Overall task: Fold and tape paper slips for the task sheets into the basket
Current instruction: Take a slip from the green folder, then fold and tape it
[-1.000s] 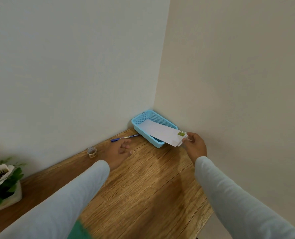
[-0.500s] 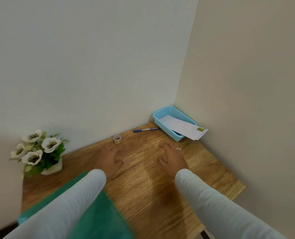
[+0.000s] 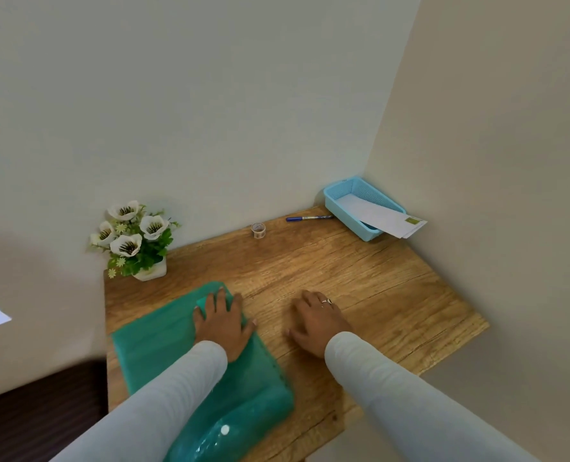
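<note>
While left grip [image 3: 223, 328] and right grip [image 3: 317, 323] lie flat and empty, the folded paper [image 3: 377, 216] sits in the basket [image 3: 375, 193], well apart.

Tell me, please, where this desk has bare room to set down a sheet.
Bare wood: right of the right hand, up to the basket; also between the tape roll and the left hand. Crowded: left side, green folder and flowers.

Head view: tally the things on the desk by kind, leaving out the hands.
Basket: 1
Folded paper: 1
Pen: 1
Tape roll: 1
Flower pot: 1
Green folder: 1
Total: 6
</note>
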Demonstrator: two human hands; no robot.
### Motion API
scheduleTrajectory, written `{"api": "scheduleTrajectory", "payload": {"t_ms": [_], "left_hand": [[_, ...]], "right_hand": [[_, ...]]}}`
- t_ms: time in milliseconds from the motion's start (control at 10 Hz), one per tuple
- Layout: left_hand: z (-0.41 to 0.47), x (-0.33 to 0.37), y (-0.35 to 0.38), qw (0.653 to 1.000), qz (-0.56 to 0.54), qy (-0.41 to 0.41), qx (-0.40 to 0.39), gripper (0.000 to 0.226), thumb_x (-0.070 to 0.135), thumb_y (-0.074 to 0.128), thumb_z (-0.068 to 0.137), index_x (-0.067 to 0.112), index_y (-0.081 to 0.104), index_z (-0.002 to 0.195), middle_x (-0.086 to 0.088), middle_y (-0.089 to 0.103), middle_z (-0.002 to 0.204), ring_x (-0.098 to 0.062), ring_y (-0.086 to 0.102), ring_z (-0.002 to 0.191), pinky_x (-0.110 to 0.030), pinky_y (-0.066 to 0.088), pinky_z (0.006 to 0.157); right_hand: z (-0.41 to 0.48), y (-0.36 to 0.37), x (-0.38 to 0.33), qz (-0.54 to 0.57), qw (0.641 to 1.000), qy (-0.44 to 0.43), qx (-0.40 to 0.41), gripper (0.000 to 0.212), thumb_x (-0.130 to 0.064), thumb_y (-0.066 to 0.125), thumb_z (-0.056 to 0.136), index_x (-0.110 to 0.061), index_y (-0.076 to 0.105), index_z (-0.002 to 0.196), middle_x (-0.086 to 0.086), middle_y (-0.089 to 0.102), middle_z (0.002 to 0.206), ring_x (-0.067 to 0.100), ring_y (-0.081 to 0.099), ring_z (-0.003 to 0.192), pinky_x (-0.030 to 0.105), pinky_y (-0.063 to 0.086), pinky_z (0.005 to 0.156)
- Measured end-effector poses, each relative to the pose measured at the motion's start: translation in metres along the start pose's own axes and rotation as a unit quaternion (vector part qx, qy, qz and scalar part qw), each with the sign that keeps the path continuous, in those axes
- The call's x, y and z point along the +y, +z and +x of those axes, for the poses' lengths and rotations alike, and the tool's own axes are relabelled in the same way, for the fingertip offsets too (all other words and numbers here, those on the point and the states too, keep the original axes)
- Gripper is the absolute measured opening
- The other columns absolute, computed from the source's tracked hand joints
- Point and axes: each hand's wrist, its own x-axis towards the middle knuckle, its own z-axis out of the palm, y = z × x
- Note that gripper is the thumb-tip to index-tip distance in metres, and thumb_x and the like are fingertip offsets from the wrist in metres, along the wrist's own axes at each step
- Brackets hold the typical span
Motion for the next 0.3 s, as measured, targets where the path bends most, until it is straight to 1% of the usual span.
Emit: {"api": "scheduleTrajectory", "payload": {"t_ms": [200, 300], "left_hand": [[0.000, 0.016, -0.003, 0.998, 0.015, 0.047, -0.034, 0.079, 0.068, 0.028, 0.100, 0.026, 0.006, 0.163, -0.011, -0.006, 0.171, -0.037, -0.007, 0.156, -0.062, 0.006, 0.124], [0.005, 0.019, -0.011, 0.998, 0.009, 0.056, -0.018, 0.079, 0.067, 0.030, 0.100, 0.025, 0.008, 0.163, -0.011, -0.004, 0.171, -0.037, -0.006, 0.156, -0.062, 0.008, 0.123]], "right_hand": [[-0.015, 0.000, 0.000, -0.018, 1.000, 0.009, -0.022, 0.073, -0.051, 0.058, 0.096, -0.020, 0.031, 0.157, 0.007, 0.020, 0.168, 0.033, 0.016, 0.154, 0.050, 0.022, 0.124], [-0.013, -0.011, 0.000, -0.013, 1.000, 0.013, -0.008, 0.074, -0.049, 0.059, 0.096, -0.022, 0.030, 0.158, 0.006, 0.019, 0.169, 0.032, 0.015, 0.155, 0.050, 0.021, 0.125]]}}
